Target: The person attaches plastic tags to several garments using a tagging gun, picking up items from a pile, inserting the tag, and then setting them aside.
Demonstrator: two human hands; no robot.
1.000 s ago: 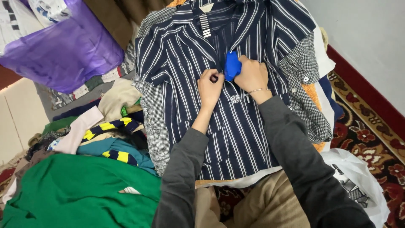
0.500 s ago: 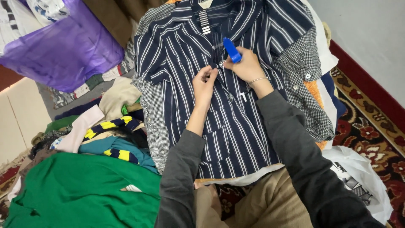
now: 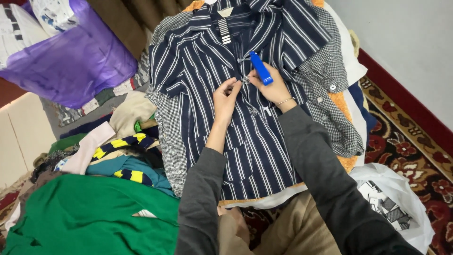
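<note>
A navy shirt with white stripes (image 3: 264,141) lies spread flat on top of a stack of other clothes. My left hand (image 3: 225,98) pinches the shirt's front placket near the upper chest. My right hand (image 3: 270,86) holds a blue tool (image 3: 260,68) with its lower end at the same spot on the placket, touching my left fingertips. A small white tag (image 3: 266,111) sits on the shirt just below my hands. Both arms wear grey sleeves.
A checked shirt (image 3: 330,89) lies under the striped one. A green garment (image 3: 80,222) and a heap of mixed clothes (image 3: 118,151) are at the left. A purple plastic bag (image 3: 71,56) sits at the upper left, a white plastic bag (image 3: 396,203) on the patterned carpet at the right.
Both hands have moved up the shirt's front, from mid-chest toward the collar. The blue tool has turned from bunched in my hand to pointing up and away.
</note>
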